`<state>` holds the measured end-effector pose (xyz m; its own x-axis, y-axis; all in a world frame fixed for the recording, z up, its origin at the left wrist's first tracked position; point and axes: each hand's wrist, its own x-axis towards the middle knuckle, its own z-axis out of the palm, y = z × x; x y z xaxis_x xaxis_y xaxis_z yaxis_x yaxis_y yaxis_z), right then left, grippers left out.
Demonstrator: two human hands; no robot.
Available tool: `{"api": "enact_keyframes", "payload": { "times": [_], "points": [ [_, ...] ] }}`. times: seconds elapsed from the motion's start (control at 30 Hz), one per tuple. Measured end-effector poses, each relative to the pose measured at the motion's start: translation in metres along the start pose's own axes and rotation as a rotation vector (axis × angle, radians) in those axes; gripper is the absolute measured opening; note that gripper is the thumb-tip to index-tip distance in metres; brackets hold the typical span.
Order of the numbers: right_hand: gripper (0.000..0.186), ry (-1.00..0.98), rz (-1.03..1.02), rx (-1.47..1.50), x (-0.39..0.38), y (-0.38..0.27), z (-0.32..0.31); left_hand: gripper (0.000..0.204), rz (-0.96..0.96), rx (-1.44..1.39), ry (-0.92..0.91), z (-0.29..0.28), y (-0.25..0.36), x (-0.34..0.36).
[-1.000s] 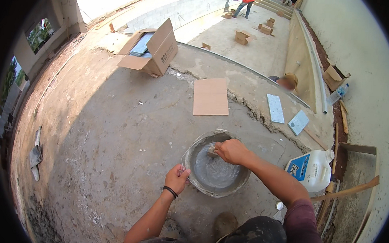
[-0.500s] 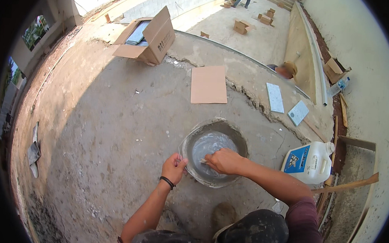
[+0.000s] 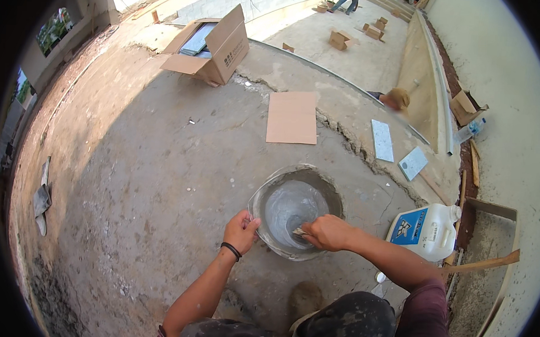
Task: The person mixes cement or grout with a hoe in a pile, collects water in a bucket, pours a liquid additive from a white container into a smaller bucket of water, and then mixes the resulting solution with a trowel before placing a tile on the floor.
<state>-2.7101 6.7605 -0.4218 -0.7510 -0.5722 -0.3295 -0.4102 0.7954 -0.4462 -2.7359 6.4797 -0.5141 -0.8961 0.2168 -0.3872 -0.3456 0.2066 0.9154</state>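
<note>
A round bucket (image 3: 336, 192) with a mortar-crusted rim stands on the concrete in front of me, with wet grey mix (image 3: 283, 204) inside. My left hand (image 3: 241, 230) is closed on the bucket's near-left edge, where a thin wire handle runs; a black band circles that wrist. Over the near-right side of the bucket, my right hand (image 3: 328, 232) grips a short, pale stick-like tool (image 3: 300, 233). Its lower end reaches into the mix, so its full shape is hidden.
A flat cardboard sheet (image 3: 292, 117) lies beyond the bucket, and an open carton (image 3: 227, 46) of blue-grey tiles farther left. Two loose tiles (image 3: 382, 141) rest right of a cracked edge (image 3: 349, 142). A white jug (image 3: 427, 231) stands at right. Another person (image 3: 397, 99) is below the ledge.
My right hand has moved right and slightly nearer with the tool, leaving a swirl in the mix. My left hand stays at the bucket's edge. The view has shifted slightly.
</note>
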Motion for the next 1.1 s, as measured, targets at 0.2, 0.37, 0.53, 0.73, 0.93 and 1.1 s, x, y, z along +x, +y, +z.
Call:
{"api": "enact_keyframes", "payload": {
  "times": [0.2, 0.37, 0.53, 0.73, 0.93, 1.1],
  "points": [
    [0.023, 0.240, 0.008, -0.014, 0.062, 0.019, -0.003, 0.013, -0.012, 0.005, -0.028, 0.002, 0.001, 0.002],
    [0.022, 0.336, 0.157, -0.124, 0.031, 0.054, -0.019, 0.014, -0.014, -0.039, -0.010, 0.001, 0.000, 0.001],
    [0.023, 0.060, 0.117, -0.110, -0.015, 0.022, -0.003, 0.015, -0.047, -0.042, 0.016, 0.003, 0.004, -0.002],
    [0.023, 0.103, -0.044, -0.008, 0.035, -0.010, 0.011, 0.015, -0.019, -0.065, 0.002, 0.002, -0.003, 0.002],
    [0.022, 0.304, 0.094, -0.132, 0.056, 0.040, -0.018, 0.014, 0.000, -0.015, 0.004, 0.003, 0.001, 0.001],
    [0.023, 0.146, 0.237, -0.198, 0.004, 0.042, -0.013, 0.013, -0.014, -0.017, 0.002, 0.000, 0.000, 0.000]
  ]
}}
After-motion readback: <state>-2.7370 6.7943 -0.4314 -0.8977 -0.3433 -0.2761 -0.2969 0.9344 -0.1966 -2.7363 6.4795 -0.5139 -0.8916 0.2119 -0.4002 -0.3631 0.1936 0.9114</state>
